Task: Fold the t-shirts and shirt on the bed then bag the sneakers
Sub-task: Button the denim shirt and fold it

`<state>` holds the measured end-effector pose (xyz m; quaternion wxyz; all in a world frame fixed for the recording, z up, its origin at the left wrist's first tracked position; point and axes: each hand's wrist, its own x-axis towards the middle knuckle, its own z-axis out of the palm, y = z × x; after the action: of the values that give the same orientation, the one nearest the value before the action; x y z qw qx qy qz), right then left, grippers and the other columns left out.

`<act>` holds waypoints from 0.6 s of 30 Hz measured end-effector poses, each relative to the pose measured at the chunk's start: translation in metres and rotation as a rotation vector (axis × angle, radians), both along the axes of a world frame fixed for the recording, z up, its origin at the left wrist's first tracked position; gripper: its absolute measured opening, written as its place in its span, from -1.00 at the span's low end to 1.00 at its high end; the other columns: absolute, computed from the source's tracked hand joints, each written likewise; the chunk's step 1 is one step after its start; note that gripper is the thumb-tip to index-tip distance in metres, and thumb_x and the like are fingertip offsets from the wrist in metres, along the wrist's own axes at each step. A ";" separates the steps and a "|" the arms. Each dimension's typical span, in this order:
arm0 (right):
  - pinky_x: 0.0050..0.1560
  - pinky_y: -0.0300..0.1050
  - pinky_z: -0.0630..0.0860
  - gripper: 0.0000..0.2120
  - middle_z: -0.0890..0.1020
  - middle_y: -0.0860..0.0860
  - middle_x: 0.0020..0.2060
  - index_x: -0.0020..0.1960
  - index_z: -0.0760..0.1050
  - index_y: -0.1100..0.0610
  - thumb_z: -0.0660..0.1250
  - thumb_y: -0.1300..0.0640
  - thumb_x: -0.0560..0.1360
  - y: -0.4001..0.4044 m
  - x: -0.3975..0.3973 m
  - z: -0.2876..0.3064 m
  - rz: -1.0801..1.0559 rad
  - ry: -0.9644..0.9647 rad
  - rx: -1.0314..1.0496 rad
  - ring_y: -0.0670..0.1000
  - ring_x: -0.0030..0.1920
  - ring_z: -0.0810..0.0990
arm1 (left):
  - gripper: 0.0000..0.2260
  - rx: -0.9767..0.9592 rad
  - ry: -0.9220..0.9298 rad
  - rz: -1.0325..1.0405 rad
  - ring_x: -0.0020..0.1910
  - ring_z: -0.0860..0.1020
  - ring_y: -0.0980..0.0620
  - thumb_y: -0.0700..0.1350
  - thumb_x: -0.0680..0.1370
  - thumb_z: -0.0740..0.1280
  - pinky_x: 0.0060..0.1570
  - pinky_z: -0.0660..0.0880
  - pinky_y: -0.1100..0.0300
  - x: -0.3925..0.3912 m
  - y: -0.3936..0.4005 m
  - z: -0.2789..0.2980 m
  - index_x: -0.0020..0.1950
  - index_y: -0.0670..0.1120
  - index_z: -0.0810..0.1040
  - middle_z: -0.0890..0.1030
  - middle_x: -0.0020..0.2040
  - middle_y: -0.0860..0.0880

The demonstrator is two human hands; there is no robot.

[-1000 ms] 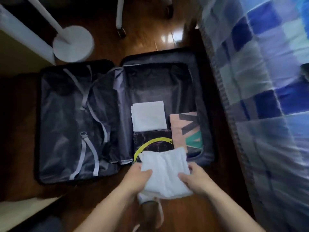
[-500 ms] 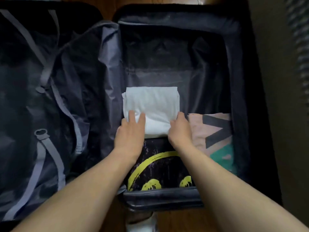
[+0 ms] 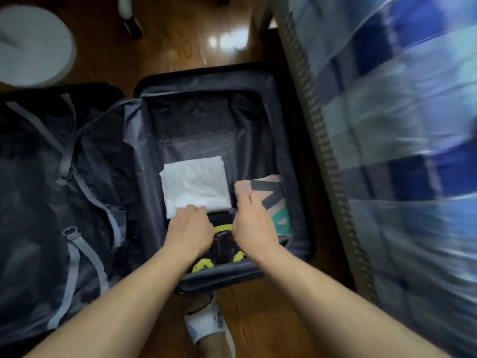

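Note:
A folded white t-shirt (image 3: 196, 184) lies in the right half of the open black suitcase (image 3: 206, 73), on top of another white piece. Nearer me lies a black t-shirt with a yellow print (image 3: 223, 244). A pink folded shirt with grey and teal stripes (image 3: 268, 187) sits to the right. My left hand (image 3: 189, 228) has loosely curled fingers that touch the white t-shirt's near edge. My right hand (image 3: 254, 223) hovers over the gap between the black and pink shirts, fingers loosely bent and holding nothing. No sneakers for bagging are in view.
The suitcase's left half (image 3: 51, 189) lies flat with grey straps. The bed with a blue checked cover (image 3: 400, 125) runs along the right. A round white stand base (image 3: 33, 45) and a chair caster (image 3: 133, 27) sit on the wooden floor. My foot in a white shoe (image 3: 206, 324) is below the suitcase.
The white t-shirt went from both hands onto the white piece in the suitcase. Both hands have let go and drawn back toward me. The view has pulled back and swung right.

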<state>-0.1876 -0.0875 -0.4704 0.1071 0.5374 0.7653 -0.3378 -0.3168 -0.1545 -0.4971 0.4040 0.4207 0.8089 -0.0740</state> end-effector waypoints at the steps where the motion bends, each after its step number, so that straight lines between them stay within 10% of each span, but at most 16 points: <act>1: 0.05 0.12 0.43 -0.57 0.43 0.14 0.22 0.39 0.34 0.13 0.23 0.30 0.53 -0.004 0.025 0.035 -0.057 -0.010 -0.036 0.27 0.14 0.50 | -0.72 0.038 -0.090 0.102 0.26 0.49 -0.16 -0.15 0.58 0.17 0.19 0.48 0.01 0.019 -0.002 0.031 0.21 -0.06 0.59 0.58 0.28 -0.12; 10: 0.23 -0.04 0.44 -0.75 0.62 0.12 0.17 0.21 0.58 0.15 0.28 0.24 0.56 0.028 0.303 0.313 -0.575 -0.111 -0.126 0.15 0.21 0.57 | -0.76 0.091 -0.331 0.441 0.04 0.63 -0.12 -0.20 0.57 0.27 0.03 0.52 0.06 0.172 0.041 0.297 -0.14 0.07 0.66 0.72 0.03 -0.07; 15: 0.20 0.02 0.49 -0.56 0.51 0.06 0.29 0.42 0.38 0.09 0.28 0.20 0.55 0.128 0.325 0.322 -0.559 0.086 -0.205 0.08 0.17 0.55 | -0.78 0.206 -0.450 0.492 -0.12 0.63 -0.11 -0.17 0.61 0.26 -0.01 0.57 -0.04 0.225 0.105 0.366 -0.12 0.07 0.64 0.70 -0.04 -0.11; 18: 0.07 0.00 0.49 -0.46 0.54 0.03 0.22 0.43 0.27 0.13 0.39 0.13 0.52 0.203 0.274 0.302 -0.982 0.426 -0.443 0.06 0.06 0.54 | -0.83 0.255 -0.405 0.498 -0.07 0.67 -0.13 -0.11 0.56 0.29 0.08 0.61 -0.10 0.235 0.127 0.396 -0.08 0.06 0.67 0.70 -0.08 -0.03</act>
<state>0.0868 0.1152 -0.1686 -0.1088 0.7142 0.3420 -0.6009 -0.0820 -0.0278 -0.1010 0.5062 0.2636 0.7929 0.2138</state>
